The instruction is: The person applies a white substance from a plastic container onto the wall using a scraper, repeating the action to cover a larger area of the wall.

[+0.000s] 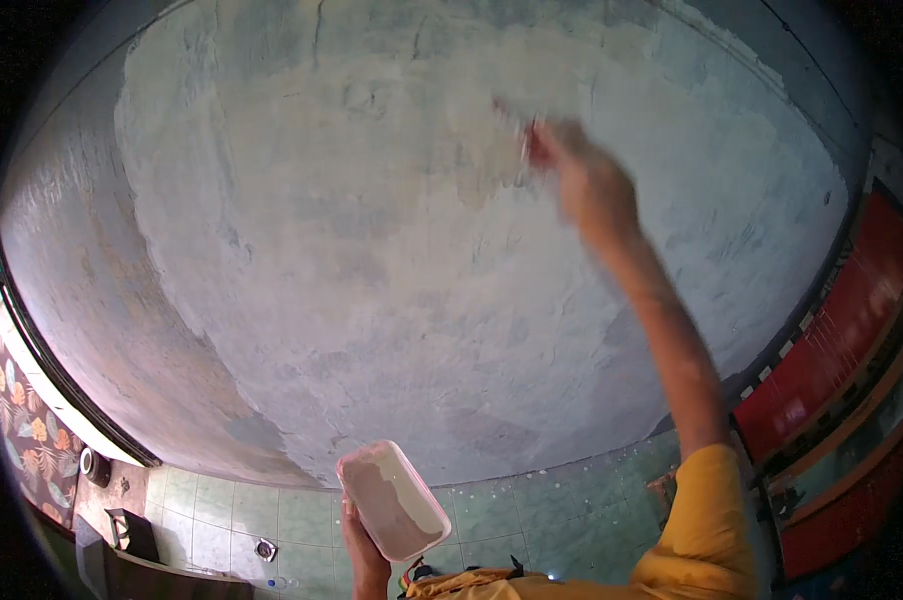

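Note:
My left hand (357, 540) grips the side of a pink-rimmed rectangular tub (444, 522). The tub is tilted, and off-white paste or paint (410, 490) covers part of its inside. My right arm reaches up to a large patchy wall (402, 260) coated in uneven pale and grey layers. In the closed fingers of my right hand (597, 190) is a small red tool (538, 148), held at or close to the wall's upper part. Motion blurs both hand and tool, so its exact kind cannot be made out.
Green floor tiles (307, 530) with white specks run along the wall's foot. A red panel with wooden slats (822, 330) stands at the right. At lower left are a dark box (132, 535), a small round item (265, 549), a clear bottle (282, 583) and a leaf-patterned surface (32, 430).

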Motion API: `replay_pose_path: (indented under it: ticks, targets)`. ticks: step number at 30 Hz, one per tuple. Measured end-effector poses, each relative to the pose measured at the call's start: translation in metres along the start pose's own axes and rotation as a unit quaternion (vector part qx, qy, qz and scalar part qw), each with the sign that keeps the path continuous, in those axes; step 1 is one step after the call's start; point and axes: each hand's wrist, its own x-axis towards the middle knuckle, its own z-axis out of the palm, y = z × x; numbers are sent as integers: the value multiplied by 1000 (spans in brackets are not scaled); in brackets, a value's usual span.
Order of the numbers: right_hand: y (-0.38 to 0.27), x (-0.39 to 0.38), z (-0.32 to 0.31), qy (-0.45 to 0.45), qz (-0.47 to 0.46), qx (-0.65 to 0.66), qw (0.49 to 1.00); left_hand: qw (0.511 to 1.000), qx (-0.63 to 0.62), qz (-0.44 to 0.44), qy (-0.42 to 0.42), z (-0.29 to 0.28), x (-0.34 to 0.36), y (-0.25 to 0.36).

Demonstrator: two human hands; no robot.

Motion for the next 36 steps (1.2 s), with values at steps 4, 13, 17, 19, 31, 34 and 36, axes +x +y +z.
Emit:
replay_pose_path:
  ticks: [4, 13, 17, 19, 31, 34, 36]
  targets:
    - [42, 60, -9, 105, -32, -102, 989, 1000, 7, 0, -17, 8, 4, -5]
    - [-18, -78, 36, -49, -110, 27, 992, 1000, -17, -7, -5, -9, 1, -15]
    - [38, 21, -14, 35, -2, -31, 999, 1000, -12, -13, 6, -1, 4, -14]
    - [74, 58, -23, 115, -67, -103, 986, 1000, -15, -18, -2, 5, 3, -13]
    - [39, -74, 19, -55, -42, -3, 998, 1000, -16, -24, -5, 17, -1, -26]
    - [74, 7, -15, 75, -19, -27, 997, 1000, -5, -15, 0, 25, -3, -30]
    - [77, 35, -17, 98, -48, -44, 993, 1000, -9, -20, 3, 29, -4, -31]
